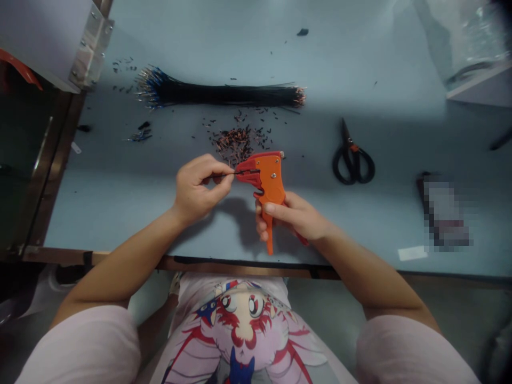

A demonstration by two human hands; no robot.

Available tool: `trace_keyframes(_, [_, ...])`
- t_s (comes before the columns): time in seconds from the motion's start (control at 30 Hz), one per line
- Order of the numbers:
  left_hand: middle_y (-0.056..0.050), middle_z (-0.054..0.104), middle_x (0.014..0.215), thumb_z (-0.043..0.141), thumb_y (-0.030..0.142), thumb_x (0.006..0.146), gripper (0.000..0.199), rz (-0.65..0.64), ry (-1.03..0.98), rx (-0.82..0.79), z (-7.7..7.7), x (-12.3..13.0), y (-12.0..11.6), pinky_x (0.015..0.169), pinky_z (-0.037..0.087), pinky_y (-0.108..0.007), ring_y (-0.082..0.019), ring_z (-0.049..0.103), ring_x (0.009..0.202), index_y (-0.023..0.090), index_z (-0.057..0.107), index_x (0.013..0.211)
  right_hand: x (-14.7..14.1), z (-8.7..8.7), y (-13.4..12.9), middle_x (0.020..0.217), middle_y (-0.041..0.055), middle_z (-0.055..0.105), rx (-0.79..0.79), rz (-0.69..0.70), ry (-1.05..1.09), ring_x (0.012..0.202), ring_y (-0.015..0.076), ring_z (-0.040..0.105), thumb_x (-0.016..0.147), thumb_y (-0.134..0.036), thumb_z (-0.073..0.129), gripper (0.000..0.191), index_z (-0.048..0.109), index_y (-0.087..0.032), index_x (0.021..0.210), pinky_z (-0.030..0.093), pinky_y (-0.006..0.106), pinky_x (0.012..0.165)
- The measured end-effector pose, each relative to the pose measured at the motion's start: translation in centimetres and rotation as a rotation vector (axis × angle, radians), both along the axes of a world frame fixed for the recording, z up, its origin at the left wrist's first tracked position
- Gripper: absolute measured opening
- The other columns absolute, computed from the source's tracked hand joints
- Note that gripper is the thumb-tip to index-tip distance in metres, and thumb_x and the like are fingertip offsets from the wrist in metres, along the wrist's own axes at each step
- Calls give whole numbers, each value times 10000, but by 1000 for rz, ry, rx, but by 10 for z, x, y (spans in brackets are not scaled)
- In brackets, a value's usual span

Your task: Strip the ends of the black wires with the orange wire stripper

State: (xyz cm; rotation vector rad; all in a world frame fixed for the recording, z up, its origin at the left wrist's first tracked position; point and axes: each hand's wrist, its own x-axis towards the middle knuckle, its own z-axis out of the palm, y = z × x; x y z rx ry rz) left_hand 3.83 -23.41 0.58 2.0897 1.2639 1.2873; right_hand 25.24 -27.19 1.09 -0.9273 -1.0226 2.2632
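Observation:
My right hand (290,213) grips an orange and red wire stripper (272,178) by its handles, its jaws pointing left. Between the thumb and fingers of my left hand (206,184) is a thin black wire (222,175), whose end reaches into the red jaws. Just beyond the tool lies a heap of short cut bits of insulation (236,143), black and copper-coloured. Farther back, a long bundle of black wires (224,95) lies crosswise, with blue and metal tips at the left and bare copper-coloured ends at the right.
Black-handled scissors (353,160) lie right of the tool. A partly blurred dark phone-like object (444,210) and a white strip (413,253) are at the right. A few blue-tipped pieces (139,135) lie left. The table's front edge (132,260) runs below my forearms.

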Motion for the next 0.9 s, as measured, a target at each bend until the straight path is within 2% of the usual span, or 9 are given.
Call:
trace_keyframes(0.27, [25, 566, 582, 616, 163, 738, 63, -16, -27, 0, 1, 0, 0, 496, 367, -226, -83, 462, 516, 202, 646, 699, -1, -2, -1, 689, 26, 636, -2, -2, 10, 567, 145, 646, 843, -408, 636, 290, 551, -133, 877, 558, 289, 538])
trace_keyframes(0.57, [44, 461, 507, 621, 188, 733, 60, 35, 19, -7, 7, 0, -6, 459, 303, -238, -76, 390, 461, 211, 649, 685, -3, 2, -5, 589, 2, 589, 45, 3, -18, 466, 123, 592, 847, -443, 615, 335, 506, -148, 729, 509, 241, 437])
trace_keyframes(0.77, [54, 421, 492, 626, 181, 730, 56, 39, 15, 19, 8, 1, -8, 453, 288, -232, -69, 373, 450, 207, 651, 686, -5, 3, -6, 480, -45, 492, 77, -71, 3, 341, 74, 470, 876, -457, 569, 389, 479, -159, 641, 444, 205, 359])
trace_keyframes(0.9, [54, 433, 494, 628, 162, 717, 62, 39, -1, 32, 8, 3, -7, 449, 291, -231, -67, 378, 449, 202, 642, 673, -8, 0, -8, 488, -45, 492, 67, -77, 25, 350, 80, 479, 878, -458, 565, 381, 484, -159, 656, 451, 214, 367])
